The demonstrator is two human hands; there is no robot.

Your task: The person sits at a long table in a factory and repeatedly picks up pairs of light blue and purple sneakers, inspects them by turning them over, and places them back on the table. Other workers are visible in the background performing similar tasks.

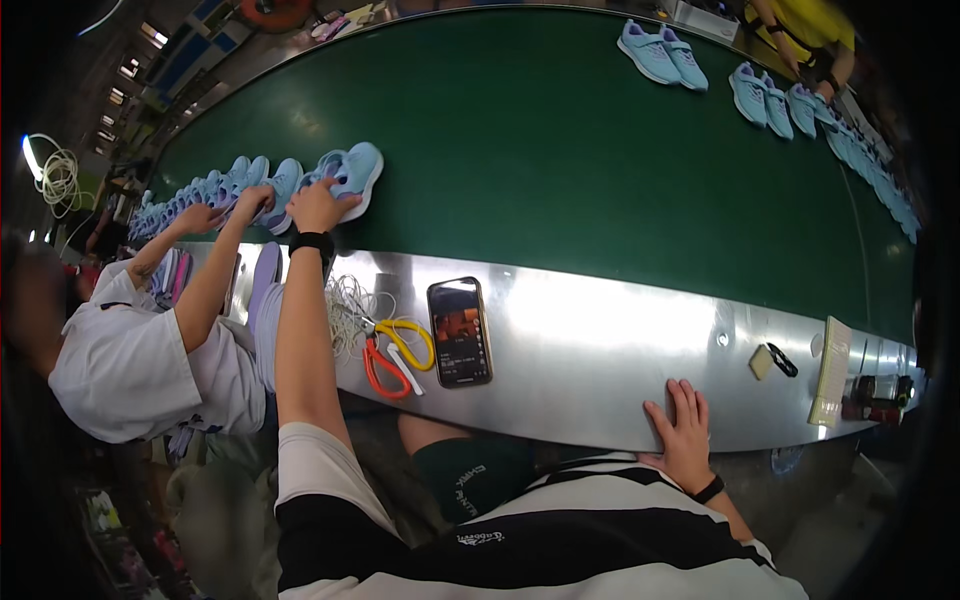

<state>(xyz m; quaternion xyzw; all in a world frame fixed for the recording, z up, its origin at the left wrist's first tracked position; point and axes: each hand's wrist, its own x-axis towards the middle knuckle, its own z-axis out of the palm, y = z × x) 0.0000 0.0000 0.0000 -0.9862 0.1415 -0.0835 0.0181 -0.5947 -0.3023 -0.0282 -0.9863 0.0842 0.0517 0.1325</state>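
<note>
My left hand (pixel 320 207) reaches out to the left side of the green belt and grips a light blue sneaker (pixel 362 172) with a white sole. Its fingers and thumb are closed on the shoe's near part, and they hide some of it. Close beside it, more light blue sneakers (pixel 287 180) stand in a long row running off to the left. My right hand (pixel 685 430) lies on the metal table edge (pixel 590 350) with its fingers spread, holding nothing. A black band circles each wrist.
A co-worker in a white shirt (pixel 140 360) reaches to the shoe row at left. Scissors with yellow and red handles (pixel 404 346), tangled string (pixel 350 310) and a phone (pixel 460 332) lie on the metal. Sneaker pairs (pixel 663 55) stand far right, near another person in yellow (pixel 815 30).
</note>
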